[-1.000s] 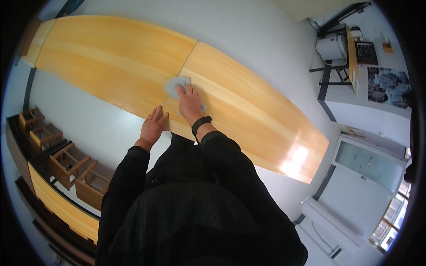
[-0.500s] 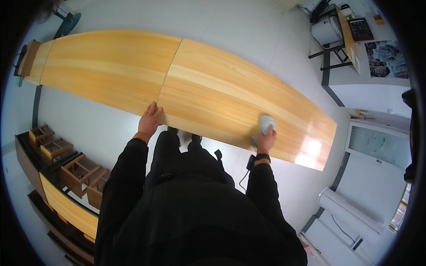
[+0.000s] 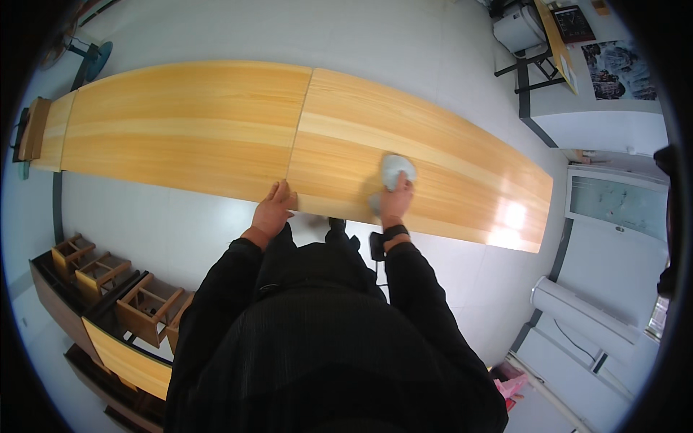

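My right hand (image 3: 397,200) presses a pale grey cloth (image 3: 397,172) onto the wooden tabletop (image 3: 346,144). A loose end of the cloth hangs out beside the wrist, which wears a black band. At the near edge my left hand (image 3: 274,208) rests with its fingers laid on the wood, close to the seam between two table panels. Nothing shows in that hand.
Wooden stools (image 3: 148,307) stand by a second table (image 3: 126,357) at the lower left. A brown box-like object (image 3: 35,130) sits on the far left end. At the upper left is a fan (image 3: 97,59). A white roll-shaped fixture (image 3: 577,310) lies along the right wall.
My right hand has slid the cloth leftward over the tabletop, nearer the seam. My left hand stays at the edge by the seam, while the whole view has shifted and turned slightly.
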`<state>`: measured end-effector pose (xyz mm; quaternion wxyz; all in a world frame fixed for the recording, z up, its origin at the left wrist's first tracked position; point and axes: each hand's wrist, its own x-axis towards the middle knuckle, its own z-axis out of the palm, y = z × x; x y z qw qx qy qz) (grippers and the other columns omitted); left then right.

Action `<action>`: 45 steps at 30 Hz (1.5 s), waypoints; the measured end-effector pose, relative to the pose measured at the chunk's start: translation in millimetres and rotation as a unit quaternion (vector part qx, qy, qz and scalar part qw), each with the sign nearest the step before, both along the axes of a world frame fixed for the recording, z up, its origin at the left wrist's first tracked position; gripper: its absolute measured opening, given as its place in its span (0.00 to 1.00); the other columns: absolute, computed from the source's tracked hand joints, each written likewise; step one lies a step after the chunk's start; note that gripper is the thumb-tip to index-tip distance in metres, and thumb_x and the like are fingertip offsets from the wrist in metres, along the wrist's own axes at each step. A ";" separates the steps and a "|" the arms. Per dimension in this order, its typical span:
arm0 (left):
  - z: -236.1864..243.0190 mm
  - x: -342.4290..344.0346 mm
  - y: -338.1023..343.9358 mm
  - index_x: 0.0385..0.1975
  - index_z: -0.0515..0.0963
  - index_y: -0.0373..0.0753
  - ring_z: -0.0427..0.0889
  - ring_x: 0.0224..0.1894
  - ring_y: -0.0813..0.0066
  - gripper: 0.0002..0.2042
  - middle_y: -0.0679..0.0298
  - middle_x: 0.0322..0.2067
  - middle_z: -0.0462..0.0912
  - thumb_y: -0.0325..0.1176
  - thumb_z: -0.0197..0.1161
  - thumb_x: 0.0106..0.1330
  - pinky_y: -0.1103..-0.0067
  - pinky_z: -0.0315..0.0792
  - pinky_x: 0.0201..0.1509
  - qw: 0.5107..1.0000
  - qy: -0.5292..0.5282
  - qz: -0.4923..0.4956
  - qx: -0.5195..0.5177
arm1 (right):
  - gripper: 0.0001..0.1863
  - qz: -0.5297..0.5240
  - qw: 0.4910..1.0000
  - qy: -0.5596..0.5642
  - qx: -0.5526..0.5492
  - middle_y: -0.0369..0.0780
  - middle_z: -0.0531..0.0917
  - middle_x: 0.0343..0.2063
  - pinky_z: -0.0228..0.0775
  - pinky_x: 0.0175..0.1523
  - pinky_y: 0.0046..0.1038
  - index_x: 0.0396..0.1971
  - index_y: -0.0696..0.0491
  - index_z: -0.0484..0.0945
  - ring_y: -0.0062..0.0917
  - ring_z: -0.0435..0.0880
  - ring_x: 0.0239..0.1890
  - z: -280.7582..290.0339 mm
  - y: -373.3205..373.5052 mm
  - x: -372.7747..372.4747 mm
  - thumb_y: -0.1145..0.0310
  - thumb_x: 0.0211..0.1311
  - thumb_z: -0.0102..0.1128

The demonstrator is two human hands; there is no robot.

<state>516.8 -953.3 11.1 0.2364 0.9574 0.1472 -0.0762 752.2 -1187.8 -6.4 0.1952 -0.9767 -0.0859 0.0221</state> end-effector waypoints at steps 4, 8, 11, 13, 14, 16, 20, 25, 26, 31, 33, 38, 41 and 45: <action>5.0 -12.5 23.2 0.54 0.71 0.45 0.60 0.66 0.55 0.28 0.53 0.65 0.58 0.34 0.68 0.49 0.69 0.64 0.63 0.996 -0.017 -0.090 -0.010 | 0.38 0.137 0.990 -0.034 0.027 0.50 0.67 0.56 0.64 0.55 0.44 0.61 0.44 0.64 0.48 0.69 0.53 4.5 94.5 -55.2 0.72 0.44 0.64; 7.9 -19.4 41.3 0.54 0.71 0.43 0.60 0.66 0.55 0.27 0.53 0.65 0.58 0.33 0.67 0.51 0.69 0.62 0.65 0.992 -0.019 -0.123 -0.019 | 0.36 0.204 0.979 0.009 0.023 0.50 0.68 0.55 0.65 0.54 0.44 0.59 0.44 0.67 0.47 0.69 0.54 16.9 153.5 -105.2 0.70 0.44 0.65; 7.8 -26.9 51.8 0.53 0.71 0.41 0.62 0.65 0.54 0.25 0.53 0.64 0.60 0.32 0.65 0.52 0.68 0.61 0.65 0.992 -0.032 -0.115 -0.032 | 0.34 0.268 0.963 -0.005 0.028 0.50 0.69 0.54 0.66 0.51 0.43 0.57 0.44 0.69 0.45 0.71 0.51 7.4 162.1 -134.1 0.68 0.44 0.66; 4.8 -33.1 62.5 0.52 0.71 0.39 0.63 0.64 0.53 0.23 0.53 0.63 0.61 0.30 0.63 0.54 0.66 0.61 0.65 0.994 -0.038 -0.083 -0.058 | 0.33 0.324 0.945 0.005 0.037 0.49 0.70 0.54 0.67 0.50 0.43 0.57 0.43 0.70 0.45 0.72 0.50 9.7 153.5 -141.4 0.70 0.44 0.63; 0.3 -35.5 66.3 0.49 0.73 0.38 0.66 0.62 0.52 0.20 0.53 0.61 0.65 0.29 0.62 0.54 0.67 0.62 0.64 0.994 -0.048 -0.076 -0.064 | 0.33 0.356 0.934 0.023 0.039 0.48 0.69 0.54 0.67 0.49 0.43 0.56 0.43 0.70 0.45 0.72 0.50 14.1 146.5 -145.2 0.72 0.43 0.61; 7.8 -34.9 68.3 0.47 0.74 0.37 0.66 0.62 0.53 0.18 0.53 0.60 0.66 0.28 0.62 0.55 0.68 0.63 0.64 0.992 -0.069 -0.089 -0.054 | 0.32 0.406 0.913 0.033 0.031 0.47 0.70 0.53 0.67 0.49 0.42 0.55 0.43 0.71 0.44 0.72 0.50 27.3 130.3 -148.0 0.75 0.42 0.58; 7.7 -31.7 68.9 0.48 0.74 0.37 0.64 0.63 0.53 0.18 0.53 0.61 0.64 0.28 0.62 0.55 0.68 0.63 0.64 0.991 -0.057 -0.114 -0.042 | 0.29 0.360 0.932 0.003 0.040 0.46 0.74 0.51 0.69 0.47 0.40 0.52 0.44 0.73 0.42 0.74 0.50 32.7 65.5 -120.7 0.75 0.44 0.56; 13.4 -16.4 52.0 0.52 0.71 0.40 0.63 0.64 0.50 0.23 0.52 0.62 0.61 0.28 0.63 0.54 0.65 0.62 0.64 0.992 -0.057 -0.105 -0.032 | 0.31 0.142 0.990 -0.007 -0.012 0.50 0.74 0.51 0.69 0.53 0.43 0.52 0.47 0.74 0.48 0.74 0.51 25.7 -57.1 -60.6 0.81 0.41 0.51; 13.7 -14.5 46.7 0.53 0.71 0.41 0.62 0.64 0.50 0.23 0.51 0.62 0.61 0.28 0.63 0.54 0.65 0.62 0.64 0.992 -0.053 -0.103 -0.040 | 0.31 0.078 0.997 -0.008 -0.027 0.49 0.74 0.51 0.69 0.53 0.43 0.53 0.47 0.73 0.48 0.74 0.51 20.1 -82.6 -50.1 0.81 0.42 0.51; 13.2 3.2 28.6 0.56 0.70 0.46 0.60 0.65 0.50 0.27 0.52 0.64 0.59 0.28 0.64 0.52 0.66 0.61 0.66 0.995 -0.034 -0.092 -0.032 | 0.32 -0.132 0.991 -0.018 -0.007 0.51 0.70 0.53 0.68 0.55 0.42 0.57 0.47 0.69 0.48 0.72 0.52 -3.9 -157.8 1.0 0.69 0.48 0.64; 15.3 5.3 27.3 0.55 0.71 0.47 0.59 0.66 0.49 0.25 0.51 0.65 0.57 0.29 0.63 0.53 0.66 0.60 0.66 0.995 -0.006 -0.094 -0.022 | 0.32 -0.233 0.972 -0.026 0.036 0.52 0.71 0.51 0.68 0.55 0.41 0.58 0.50 0.68 0.48 0.73 0.52 -7.8 -146.5 10.0 0.67 0.48 0.65; 19.1 3.7 35.0 0.55 0.72 0.47 0.59 0.66 0.51 0.24 0.49 0.66 0.56 0.32 0.63 0.55 0.67 0.60 0.66 0.992 0.032 -0.126 0.003 | 0.33 -0.202 0.978 -0.020 0.039 0.54 0.70 0.51 0.68 0.54 0.41 0.58 0.52 0.68 0.49 0.74 0.50 -10.9 -76.7 6.9 0.69 0.48 0.66; 18.1 -1.0 49.1 0.54 0.71 0.45 0.60 0.66 0.53 0.24 0.50 0.65 0.56 0.32 0.63 0.55 0.68 0.61 0.65 0.988 0.015 -0.148 -0.026 | 0.35 -0.097 0.993 -0.025 0.062 0.53 0.69 0.52 0.68 0.53 0.42 0.58 0.49 0.68 0.49 0.72 0.50 -14.9 -29.5 -9.6 0.70 0.46 0.68; 16.7 -18.0 82.3 0.54 0.71 0.43 0.62 0.64 0.52 0.23 0.50 0.64 0.59 0.31 0.63 0.55 0.67 0.62 0.64 0.990 -0.015 -0.133 -0.052 | 0.35 -0.026 0.998 -0.012 0.059 0.52 0.69 0.52 0.67 0.54 0.43 0.58 0.48 0.68 0.50 0.71 0.51 -1.0 55.5 -44.8 0.70 0.45 0.68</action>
